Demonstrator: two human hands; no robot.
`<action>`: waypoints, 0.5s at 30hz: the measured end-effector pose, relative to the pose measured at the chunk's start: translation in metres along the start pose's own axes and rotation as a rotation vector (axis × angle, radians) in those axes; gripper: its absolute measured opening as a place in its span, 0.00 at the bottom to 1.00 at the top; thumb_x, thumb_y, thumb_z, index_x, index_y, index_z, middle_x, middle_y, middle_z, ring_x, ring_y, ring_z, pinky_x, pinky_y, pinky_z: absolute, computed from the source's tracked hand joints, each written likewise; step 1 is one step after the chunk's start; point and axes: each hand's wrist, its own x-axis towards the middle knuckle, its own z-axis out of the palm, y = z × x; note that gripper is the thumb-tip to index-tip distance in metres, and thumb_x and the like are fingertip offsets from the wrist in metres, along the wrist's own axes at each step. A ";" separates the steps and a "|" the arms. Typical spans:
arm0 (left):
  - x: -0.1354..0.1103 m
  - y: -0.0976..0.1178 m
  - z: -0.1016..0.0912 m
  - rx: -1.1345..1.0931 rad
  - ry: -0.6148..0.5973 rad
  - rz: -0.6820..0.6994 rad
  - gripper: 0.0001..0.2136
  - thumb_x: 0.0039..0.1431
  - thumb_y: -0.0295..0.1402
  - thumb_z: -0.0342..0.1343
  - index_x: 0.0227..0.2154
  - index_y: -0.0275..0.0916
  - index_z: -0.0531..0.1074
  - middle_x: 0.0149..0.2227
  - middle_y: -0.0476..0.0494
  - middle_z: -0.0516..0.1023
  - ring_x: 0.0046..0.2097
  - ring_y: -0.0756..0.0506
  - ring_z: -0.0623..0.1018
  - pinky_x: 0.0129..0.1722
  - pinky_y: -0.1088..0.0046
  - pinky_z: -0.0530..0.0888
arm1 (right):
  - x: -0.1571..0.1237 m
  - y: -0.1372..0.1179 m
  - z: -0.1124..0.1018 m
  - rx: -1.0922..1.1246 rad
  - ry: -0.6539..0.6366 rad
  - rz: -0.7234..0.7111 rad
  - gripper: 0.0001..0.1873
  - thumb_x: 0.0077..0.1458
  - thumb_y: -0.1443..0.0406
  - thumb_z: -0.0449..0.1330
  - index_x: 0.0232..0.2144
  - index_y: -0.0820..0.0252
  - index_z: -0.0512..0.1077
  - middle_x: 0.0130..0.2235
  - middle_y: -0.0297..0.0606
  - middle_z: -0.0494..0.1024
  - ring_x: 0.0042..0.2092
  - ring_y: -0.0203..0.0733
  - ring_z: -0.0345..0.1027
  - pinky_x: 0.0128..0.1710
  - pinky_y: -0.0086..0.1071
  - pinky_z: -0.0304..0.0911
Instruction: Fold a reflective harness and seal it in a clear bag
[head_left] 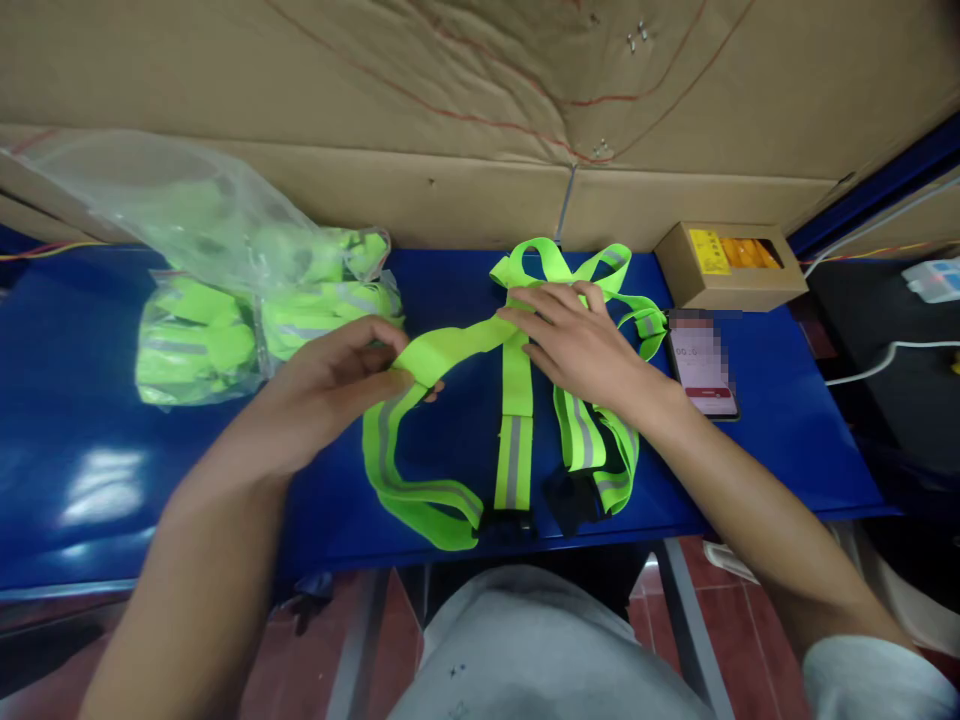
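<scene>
A neon yellow-green reflective strap harness (pixel 514 465) with grey stripes lies spread on the blue table. My left hand (pixel 349 375) pinches one of its straps between thumb and fingers, to the left of the middle. From there the strap runs up to the right, and its striped part loops down toward the table's front edge. My right hand (pixel 574 330) rests with fingers stretched over the upper middle of the harness, palm down, touching the straps. Black buckle parts (pixel 574 500) sit at the lower ends near the edge.
Clear plastic bags (pixel 199 340) packed with similar neon straps stand at the back left. At the right are a phone (pixel 703 365) with its screen lit and a cardboard box (pixel 731 268) holding something orange. A cardboard-covered wall (pixel 480 195) rises behind the blue table (pixel 315 530).
</scene>
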 end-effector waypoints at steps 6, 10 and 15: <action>-0.004 -0.046 -0.001 0.168 0.124 -0.029 0.30 0.58 0.42 0.65 0.60 0.46 0.62 0.42 0.44 0.81 0.37 0.42 0.82 0.36 0.67 0.78 | -0.005 0.024 0.009 -0.088 0.091 0.275 0.31 0.68 0.61 0.59 0.70 0.60 0.63 0.70 0.54 0.67 0.69 0.65 0.58 0.62 0.57 0.54; -0.003 -0.047 0.012 0.637 0.192 0.077 0.34 0.62 0.42 0.58 0.70 0.44 0.57 0.54 0.35 0.77 0.47 0.35 0.82 0.46 0.54 0.79 | -0.006 0.029 0.015 -0.007 0.111 0.320 0.22 0.67 0.59 0.60 0.61 0.57 0.73 0.63 0.48 0.75 0.64 0.62 0.65 0.60 0.54 0.54; -0.004 -0.009 0.044 1.010 0.264 0.307 0.28 0.68 0.39 0.55 0.69 0.41 0.62 0.66 0.29 0.69 0.68 0.26 0.69 0.68 0.41 0.67 | -0.006 0.028 0.013 0.062 0.163 0.261 0.15 0.68 0.62 0.59 0.54 0.55 0.77 0.59 0.44 0.79 0.62 0.59 0.68 0.60 0.52 0.51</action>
